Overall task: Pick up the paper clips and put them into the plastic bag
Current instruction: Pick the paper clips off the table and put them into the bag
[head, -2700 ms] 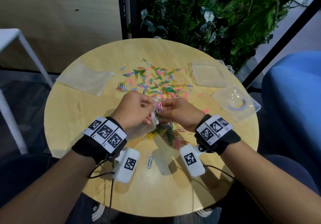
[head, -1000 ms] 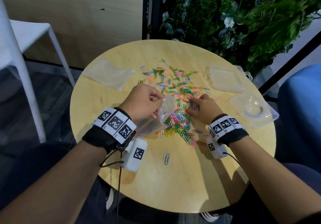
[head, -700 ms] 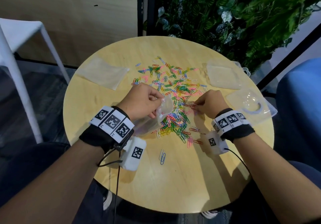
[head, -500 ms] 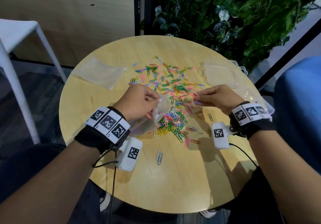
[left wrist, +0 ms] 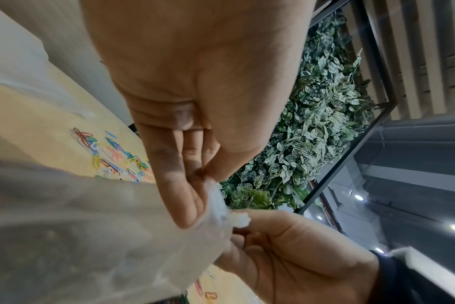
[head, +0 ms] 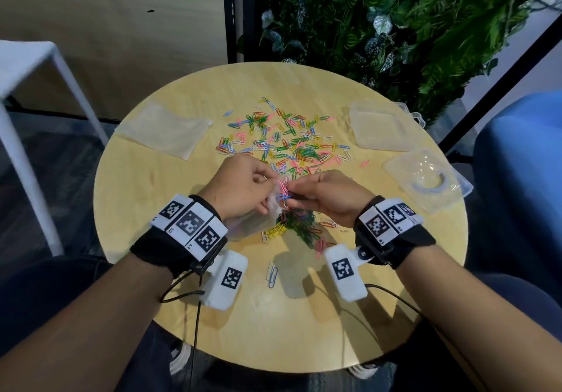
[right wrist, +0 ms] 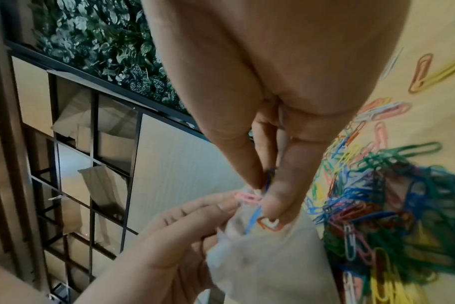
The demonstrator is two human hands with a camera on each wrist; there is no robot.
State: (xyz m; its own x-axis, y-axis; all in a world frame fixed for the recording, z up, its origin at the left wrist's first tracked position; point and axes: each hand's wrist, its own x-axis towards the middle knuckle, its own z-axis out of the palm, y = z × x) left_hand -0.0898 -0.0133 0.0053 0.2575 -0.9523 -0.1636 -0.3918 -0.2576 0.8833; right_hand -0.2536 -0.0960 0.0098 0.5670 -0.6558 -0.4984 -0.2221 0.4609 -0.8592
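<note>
both grips over round wooden table (head: 182, 276) beside plant wall (head: 395, 26)

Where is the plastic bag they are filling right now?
In the head view the plastic bag is near the table's middle, its mouth pinched by the left hand, beside the right hand holding paper clips.

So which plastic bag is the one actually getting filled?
On the round wooden table, look just in front of the person, near the table's middle. The plastic bag is pinched open by the left hand; the other bag lies flat and untouched, far left.
</note>
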